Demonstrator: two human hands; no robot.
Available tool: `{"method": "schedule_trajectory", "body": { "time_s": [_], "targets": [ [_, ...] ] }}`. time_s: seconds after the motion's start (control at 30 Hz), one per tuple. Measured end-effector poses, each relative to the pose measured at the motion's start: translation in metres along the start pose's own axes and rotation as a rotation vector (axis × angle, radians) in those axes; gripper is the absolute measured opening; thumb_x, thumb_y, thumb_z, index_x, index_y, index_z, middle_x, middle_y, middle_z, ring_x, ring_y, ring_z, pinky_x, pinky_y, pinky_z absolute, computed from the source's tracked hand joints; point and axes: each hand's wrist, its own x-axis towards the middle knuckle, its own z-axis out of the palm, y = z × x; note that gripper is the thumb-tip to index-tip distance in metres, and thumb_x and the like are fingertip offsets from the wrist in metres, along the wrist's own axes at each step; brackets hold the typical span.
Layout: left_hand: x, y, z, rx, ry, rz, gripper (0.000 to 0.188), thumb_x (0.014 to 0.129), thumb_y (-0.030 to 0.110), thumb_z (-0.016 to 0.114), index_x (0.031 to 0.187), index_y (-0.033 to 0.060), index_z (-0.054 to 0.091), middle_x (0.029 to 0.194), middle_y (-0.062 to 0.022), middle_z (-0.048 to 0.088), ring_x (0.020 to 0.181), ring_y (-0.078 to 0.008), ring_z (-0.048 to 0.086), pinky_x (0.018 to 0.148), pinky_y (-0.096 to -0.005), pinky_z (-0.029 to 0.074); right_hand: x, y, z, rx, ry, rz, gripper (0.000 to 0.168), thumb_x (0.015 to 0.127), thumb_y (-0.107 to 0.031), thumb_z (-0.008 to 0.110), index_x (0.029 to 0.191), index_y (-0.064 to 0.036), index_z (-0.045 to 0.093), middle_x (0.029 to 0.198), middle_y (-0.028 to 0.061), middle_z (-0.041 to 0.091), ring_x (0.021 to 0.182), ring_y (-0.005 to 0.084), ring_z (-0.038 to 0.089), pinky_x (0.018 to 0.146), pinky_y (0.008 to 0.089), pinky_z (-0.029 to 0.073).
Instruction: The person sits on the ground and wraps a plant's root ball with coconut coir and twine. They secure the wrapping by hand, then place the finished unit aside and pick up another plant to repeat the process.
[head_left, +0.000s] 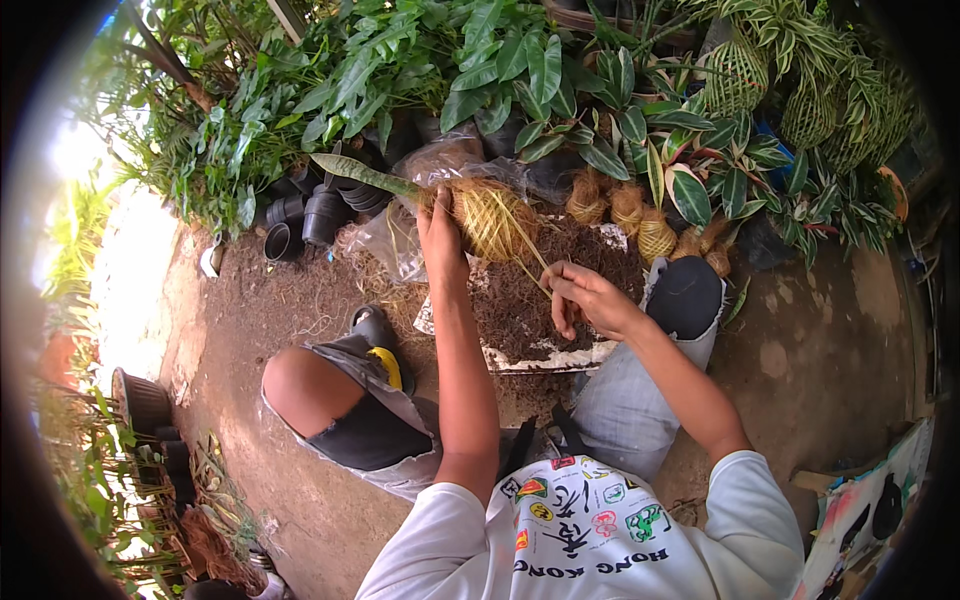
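Observation:
My left hand (442, 240) holds a coir-fibre root ball (491, 220) at its left end. Pale yellow twine is wound around the ball in a criss-cross. A long mottled green leaf, like a snake plant's (367, 177), sticks out of it to the upper left. From the ball, strands of the twine (531, 251) run down to the right into my right hand (589, 298), which pinches them between thumb and fingers. Beneath both hands lies a white tray or board (544, 366) heaped with dark brown soil or fibre (540, 326).
Black plastic pots (324, 216) and clear plastic bags (390, 244) lie at the left. Several fibre-wrapped balls (656, 237) sit beyond my right knee. Leafy plants (487, 56) line the back, and woven hanging planters (736, 79) are at the upper right.

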Motion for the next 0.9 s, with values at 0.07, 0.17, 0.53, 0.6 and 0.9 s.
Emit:
{"method": "schedule_trajectory", "body": {
  "time_s": [0.07, 0.17, 0.53, 0.6, 0.9],
  "targets": [
    [-0.001, 0.003, 0.003, -0.055, -0.01, -0.025, 0.035, 0.093, 0.019, 0.055, 0.121, 0.0008, 0.044, 0.11, -0.0127, 0.058, 0.096, -0.0221, 0.06, 0.079, -0.035, 0.052, 0.003, 0.009, -0.007, 0.017, -0.009, 0.02, 0.024, 0.099, -0.026, 0.043, 0.097, -0.003, 0.051, 0.059, 0.0048, 0.053, 0.05, 0.0132, 0.054, 0.049, 0.0256, 0.044],
    [-0.004, 0.005, 0.007, -0.135, -0.057, -0.09, 0.033, 0.092, 0.017, 0.055, 0.12, 0.0012, 0.045, 0.108, -0.0131, 0.06, 0.093, -0.0228, 0.062, 0.077, -0.0359, 0.053, 0.009, 0.023, -0.017, -0.009, -0.026, 0.034, 0.03, 0.099, -0.029, 0.044, 0.089, -0.003, 0.055, 0.055, 0.0021, 0.048, 0.05, 0.0121, 0.052, 0.051, 0.0257, 0.042],
    [-0.05, 0.022, 0.046, -0.158, -0.351, -0.358, 0.031, 0.089, 0.011, 0.056, 0.116, -0.0035, 0.049, 0.1, -0.0148, 0.062, 0.086, -0.0226, 0.065, 0.075, -0.0343, 0.055, 0.019, -0.004, -0.069, -0.495, 0.25, -0.109, 0.028, 0.082, -0.026, 0.072, 0.069, -0.003, 0.061, 0.059, -0.0027, 0.052, 0.058, 0.0044, 0.048, 0.051, 0.0236, 0.039],
    [-0.051, 0.017, 0.045, -0.169, -0.41, -0.403, 0.035, 0.087, 0.008, 0.056, 0.119, -0.0046, 0.049, 0.103, -0.0157, 0.063, 0.088, -0.0229, 0.064, 0.077, -0.0334, 0.055, 0.027, -0.015, -0.085, -0.596, 0.149, -0.108, 0.032, 0.08, -0.027, 0.072, 0.063, -0.003, 0.058, 0.056, -0.0044, 0.048, 0.056, 0.0032, 0.042, 0.049, 0.0245, 0.034],
    [-0.048, 0.013, 0.034, 0.245, -0.635, -0.414, 0.03, 0.09, 0.017, 0.06, 0.115, 0.0007, 0.056, 0.099, -0.0043, 0.063, 0.086, -0.012, 0.059, 0.075, -0.0255, 0.049, 0.031, -0.099, -0.076, -0.849, 0.145, -0.057, 0.049, 0.086, -0.039, 0.065, 0.054, -0.005, 0.052, 0.045, -0.0063, 0.032, 0.041, 0.0039, 0.026, 0.04, 0.0246, 0.02]
  ]
}}
